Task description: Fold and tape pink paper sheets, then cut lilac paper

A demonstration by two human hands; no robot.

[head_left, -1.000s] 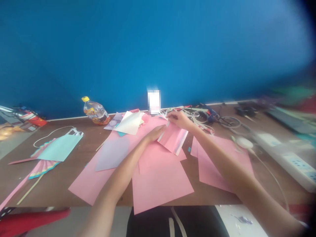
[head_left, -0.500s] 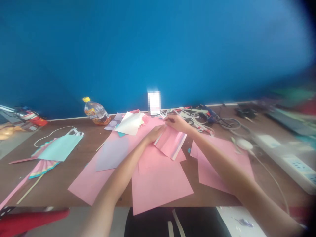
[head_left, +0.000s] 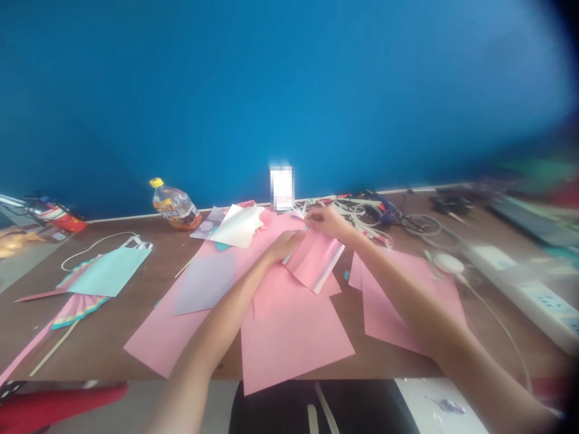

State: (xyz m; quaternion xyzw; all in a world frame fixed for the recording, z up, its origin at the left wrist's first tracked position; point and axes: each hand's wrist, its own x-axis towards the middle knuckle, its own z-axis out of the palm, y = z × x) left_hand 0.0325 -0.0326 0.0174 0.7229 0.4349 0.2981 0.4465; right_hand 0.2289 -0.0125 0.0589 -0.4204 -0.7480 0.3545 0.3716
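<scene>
A pink folded paper (head_left: 312,260) with pale strips along its edges is tilted over larger pink sheets (head_left: 294,343). My left hand (head_left: 284,245) is closed on its upper left edge. At the top corner of the same paper, my right hand (head_left: 326,220) is closed in a pinch, thumb and finger together. Whether something small sits in that pinch is too blurred to tell. Just left of my left forearm lies a lilac sheet (head_left: 205,283), and further back a cream sheet (head_left: 237,226) rests on other coloured papers.
A bottle (head_left: 175,206) with a yellow cap leans by the blue wall. Tangled cables (head_left: 368,217) lie behind my right hand, with a white power strip (head_left: 538,301) far right. On the left are a pale blue paper (head_left: 111,271) and a pleated paper fan (head_left: 84,307).
My right hand has shifted slightly right, away from my left hand. The folded paper has moved a little to the right with it.
</scene>
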